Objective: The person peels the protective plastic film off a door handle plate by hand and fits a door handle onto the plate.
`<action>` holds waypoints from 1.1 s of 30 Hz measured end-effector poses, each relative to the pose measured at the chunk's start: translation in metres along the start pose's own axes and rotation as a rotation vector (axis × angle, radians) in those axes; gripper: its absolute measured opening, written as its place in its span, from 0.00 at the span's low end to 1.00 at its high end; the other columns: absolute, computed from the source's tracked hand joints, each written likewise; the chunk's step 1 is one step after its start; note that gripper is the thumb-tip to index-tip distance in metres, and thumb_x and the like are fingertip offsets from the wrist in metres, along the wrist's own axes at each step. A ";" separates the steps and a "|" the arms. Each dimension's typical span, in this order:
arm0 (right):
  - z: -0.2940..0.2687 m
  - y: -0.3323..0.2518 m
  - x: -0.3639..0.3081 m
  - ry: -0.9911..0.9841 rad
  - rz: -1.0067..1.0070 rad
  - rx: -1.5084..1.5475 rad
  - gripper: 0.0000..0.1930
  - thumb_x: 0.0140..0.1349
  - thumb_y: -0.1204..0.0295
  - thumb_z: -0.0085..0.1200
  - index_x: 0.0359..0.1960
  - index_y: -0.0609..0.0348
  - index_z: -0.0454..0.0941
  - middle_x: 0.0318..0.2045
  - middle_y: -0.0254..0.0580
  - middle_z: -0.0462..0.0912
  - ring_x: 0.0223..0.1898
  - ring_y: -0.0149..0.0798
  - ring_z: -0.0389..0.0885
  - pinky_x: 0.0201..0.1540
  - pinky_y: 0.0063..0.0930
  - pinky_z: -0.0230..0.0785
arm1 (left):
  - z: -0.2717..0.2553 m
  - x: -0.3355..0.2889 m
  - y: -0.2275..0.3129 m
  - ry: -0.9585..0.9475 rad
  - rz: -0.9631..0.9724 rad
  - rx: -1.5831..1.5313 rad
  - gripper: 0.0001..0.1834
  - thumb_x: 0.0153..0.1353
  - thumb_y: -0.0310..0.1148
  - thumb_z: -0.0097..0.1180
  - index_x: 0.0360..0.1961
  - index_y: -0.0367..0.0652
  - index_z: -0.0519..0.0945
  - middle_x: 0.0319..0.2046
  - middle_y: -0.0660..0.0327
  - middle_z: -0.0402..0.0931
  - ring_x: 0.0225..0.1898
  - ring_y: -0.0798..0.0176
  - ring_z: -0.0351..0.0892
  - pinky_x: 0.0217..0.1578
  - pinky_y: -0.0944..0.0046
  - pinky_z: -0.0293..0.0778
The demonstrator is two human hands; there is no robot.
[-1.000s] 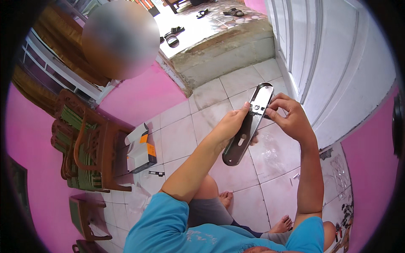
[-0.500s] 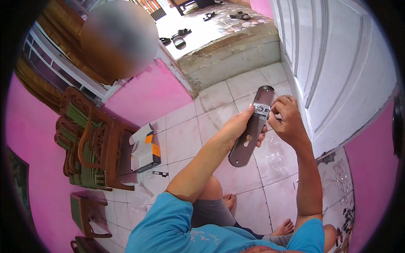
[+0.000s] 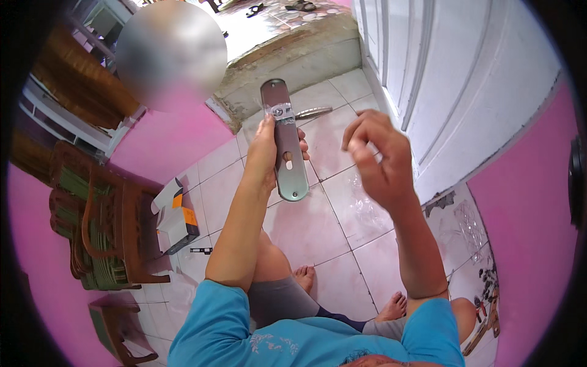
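While our left hand grips the plate, handle jutting toward our right hand, we should brace against twisting; right one half-curled, any pinch unclear.

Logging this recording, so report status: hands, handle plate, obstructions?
Left hand grips handle plate, lever jutting right. Right hand apart, curled, blurred; contents unclear. Clear plastic on floor, not blocking plate.

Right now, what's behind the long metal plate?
Behind the long plate, a silvery lever handle juts out to the right, and fingertips of the left hand show past the right edge, with floor tiles beyond. The plate's far face and the rest of those fingers are covered.
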State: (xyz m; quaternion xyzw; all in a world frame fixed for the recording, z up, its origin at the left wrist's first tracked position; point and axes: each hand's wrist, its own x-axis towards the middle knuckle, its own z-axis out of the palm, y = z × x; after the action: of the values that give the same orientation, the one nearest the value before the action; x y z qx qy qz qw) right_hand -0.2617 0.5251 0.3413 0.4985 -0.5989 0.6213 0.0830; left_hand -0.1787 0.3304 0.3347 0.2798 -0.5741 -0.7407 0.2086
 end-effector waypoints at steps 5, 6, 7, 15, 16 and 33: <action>-0.007 0.000 0.005 -0.004 0.354 -0.213 0.05 0.66 0.73 0.54 0.34 0.62 0.78 0.33 0.48 0.82 0.31 0.47 0.79 0.36 0.37 0.71 | 0.012 -0.021 -0.004 -0.184 -0.061 0.008 0.34 0.77 0.59 0.25 0.47 0.36 0.72 0.32 0.51 0.79 0.27 0.56 0.83 0.25 0.52 0.84; -0.003 0.000 0.002 -0.003 0.357 -0.214 0.05 0.66 0.73 0.54 0.34 0.62 0.78 0.33 0.48 0.82 0.31 0.47 0.79 0.36 0.37 0.71 | 0.015 -0.023 -0.007 -0.187 -0.064 0.009 0.34 0.77 0.59 0.25 0.47 0.36 0.72 0.32 0.51 0.79 0.27 0.56 0.83 0.25 0.52 0.84; 0.003 0.003 -0.002 -0.005 0.337 -0.209 0.05 0.66 0.72 0.55 0.37 0.62 0.78 0.34 0.49 0.83 0.32 0.48 0.81 0.36 0.38 0.72 | 0.016 -0.023 -0.010 -0.201 -0.068 0.010 0.36 0.76 0.60 0.24 0.46 0.36 0.73 0.32 0.51 0.79 0.27 0.56 0.83 0.26 0.52 0.83; 0.024 0.014 -0.013 -0.025 0.335 -0.226 0.13 0.62 0.70 0.61 0.46 0.63 0.79 0.41 0.48 0.83 0.34 0.48 0.85 0.39 0.41 0.76 | 0.026 -0.032 -0.015 -0.233 0.045 0.075 0.41 0.74 0.66 0.19 0.48 0.37 0.73 0.32 0.52 0.78 0.26 0.57 0.82 0.30 0.57 0.83; 0.027 0.017 -0.014 -0.025 0.336 -0.226 0.13 0.62 0.70 0.61 0.46 0.63 0.79 0.41 0.48 0.83 0.34 0.48 0.85 0.39 0.41 0.76 | 0.026 -0.032 -0.017 -0.233 0.044 0.075 0.41 0.74 0.66 0.19 0.48 0.37 0.73 0.32 0.52 0.78 0.26 0.57 0.82 0.30 0.57 0.83; 0.059 0.053 -0.030 0.097 0.083 -0.482 0.07 0.62 0.77 0.50 0.40 0.67 0.72 0.40 0.51 0.75 0.42 0.52 0.78 0.42 0.44 0.73 | 0.029 -0.033 -0.048 -0.100 0.131 0.250 0.31 0.77 0.62 0.30 0.46 0.45 0.75 0.33 0.64 0.77 0.34 0.70 0.74 0.34 0.67 0.70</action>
State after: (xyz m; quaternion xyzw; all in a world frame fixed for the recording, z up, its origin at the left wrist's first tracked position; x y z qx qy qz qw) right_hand -0.2536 0.4770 0.2725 0.4089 -0.7449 0.4867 0.2024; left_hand -0.1720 0.3845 0.2995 0.2283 -0.6885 -0.6614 0.1909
